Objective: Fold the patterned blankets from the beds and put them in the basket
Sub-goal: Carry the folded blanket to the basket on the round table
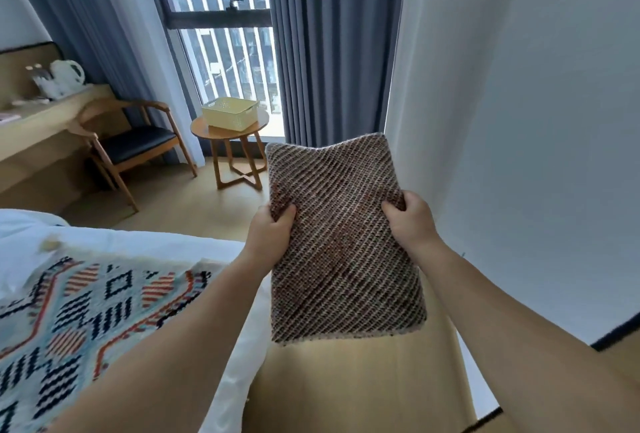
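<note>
A folded brown-and-cream woven blanket (pixel 341 242) hangs flat in the air in front of me. My left hand (pixel 270 233) grips its left edge, and my right hand (pixel 410 221) grips its right edge, thumbs on the near face. A second blanket (pixel 79 322), light blue with red, black and white geometric patterns, lies spread on the white bed (pixel 145 242) at the lower left. The pale yellow plastic basket (pixel 231 113) stands on a small round wooden table (pixel 228 136) by the window, well beyond the held blanket.
A wooden armchair (pixel 135 145) with a dark seat stands left of the round table, beside a wooden desk (pixel 38 128) holding a white kettle (pixel 67 78). Blue-grey curtains (pixel 329 52) frame the window. A white wall (pixel 536 121) runs along the right. Wood floor (pixel 194 204) lies between bed and table.
</note>
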